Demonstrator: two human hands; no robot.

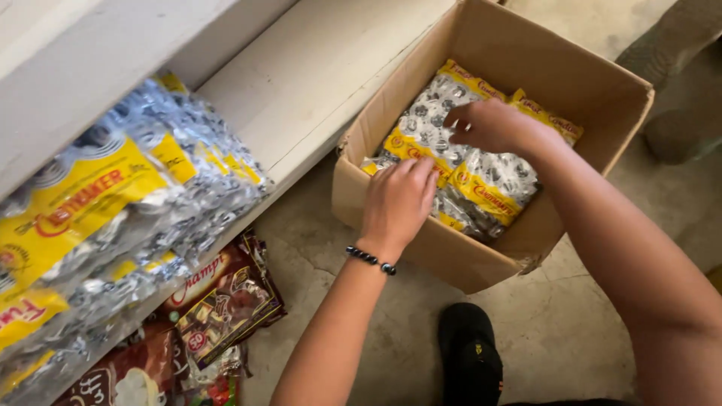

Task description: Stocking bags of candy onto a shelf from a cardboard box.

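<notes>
Candy bags [481, 184], silver and yellow, lie packed in a cardboard box [526, 71] on the floor beneath both hands. Left hand [397, 203] pinches one bag's edge; right hand [492, 124] presses curled fingers behind. Slick wrappers could slip loose.

Silver-and-yellow candy bags [481, 184] packed flat inside an open brown cardboard box [526, 68], at two o'clock in the view. Clear film showing small wrapped sweets, yellow bands across each pack. Laid side by side, slanting from eleven toward five o'clock, filling the box floor. Box resting on the concrete floor, flaps open, near corner at six o'clock slightly torn.
</notes>
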